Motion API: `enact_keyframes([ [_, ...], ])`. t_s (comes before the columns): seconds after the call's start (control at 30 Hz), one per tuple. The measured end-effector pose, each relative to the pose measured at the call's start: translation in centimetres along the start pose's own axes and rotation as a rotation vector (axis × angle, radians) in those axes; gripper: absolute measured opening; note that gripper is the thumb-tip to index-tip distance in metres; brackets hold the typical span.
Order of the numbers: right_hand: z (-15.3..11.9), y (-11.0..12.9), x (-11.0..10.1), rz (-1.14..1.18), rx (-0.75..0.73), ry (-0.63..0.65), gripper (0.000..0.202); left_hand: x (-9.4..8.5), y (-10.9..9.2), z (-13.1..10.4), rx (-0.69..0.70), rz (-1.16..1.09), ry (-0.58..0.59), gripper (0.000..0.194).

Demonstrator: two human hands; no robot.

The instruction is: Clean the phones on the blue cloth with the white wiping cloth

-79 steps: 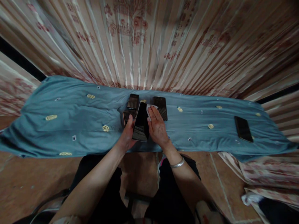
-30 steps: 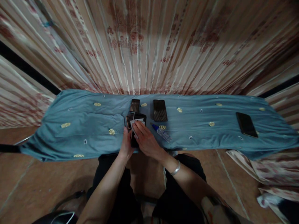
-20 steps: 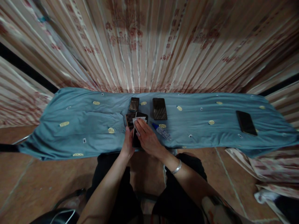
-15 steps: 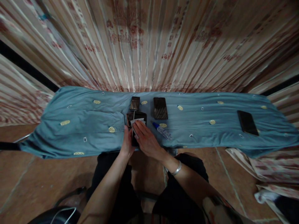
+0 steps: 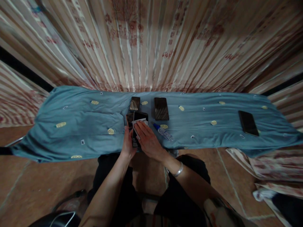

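Observation:
My left hand grips the left edge of a dark, flat, tablet-like device at the near edge of the covered table. Under the fingers of my right hand, a pale folded cloth is pressed against the device's screen. My two hands hide much of the device. Just beyond my left fingers lies a smaller phone with an orange-tinted rim, partly covered by the device. A clear bottle with a blue cap rests on its side, right of my right hand.
A small dark phone and a larger black tablet lie farther back. Another black tablet is toward the right end. Teal patterned cloth covers the narrow table, and a pleated curtain hangs behind it.
The whole view has shifted slightly, with the table's things appearing a little farther left. My hands keep nearly the same hold on the device and the cloth.

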State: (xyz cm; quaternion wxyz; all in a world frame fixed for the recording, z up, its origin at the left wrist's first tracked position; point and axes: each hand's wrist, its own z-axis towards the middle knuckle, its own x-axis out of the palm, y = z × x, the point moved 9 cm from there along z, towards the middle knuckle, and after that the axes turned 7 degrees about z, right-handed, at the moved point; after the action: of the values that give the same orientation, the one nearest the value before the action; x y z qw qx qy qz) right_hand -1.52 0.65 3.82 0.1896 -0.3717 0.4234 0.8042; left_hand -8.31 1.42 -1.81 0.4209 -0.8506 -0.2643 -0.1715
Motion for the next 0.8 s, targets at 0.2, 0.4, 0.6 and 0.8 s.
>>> enact_keyframes([
  [0.2,0.1,-1.4,-1.3,0.01,0.044,-0.057,0.053,1.0,0.5,-0.6,-0.071,-0.024,-0.001,0.059],
  [0.4,-0.4,-0.7,-0.8,-0.006,0.03,-0.006,0.052,0.6,0.2,-0.3,-0.035,-0.049,-0.023,0.057],
  [0.6,-0.3,-1.8,-1.3,0.001,0.058,-0.034,0.053,1.1,0.5,-0.1,-0.056,-0.08,0.042,0.057],
  [0.8,-0.3,-1.8,-1.5,0.004,0.055,-0.036,0.053,1.1,0.2,-0.1,-0.025,-0.07,0.013,0.056],
])
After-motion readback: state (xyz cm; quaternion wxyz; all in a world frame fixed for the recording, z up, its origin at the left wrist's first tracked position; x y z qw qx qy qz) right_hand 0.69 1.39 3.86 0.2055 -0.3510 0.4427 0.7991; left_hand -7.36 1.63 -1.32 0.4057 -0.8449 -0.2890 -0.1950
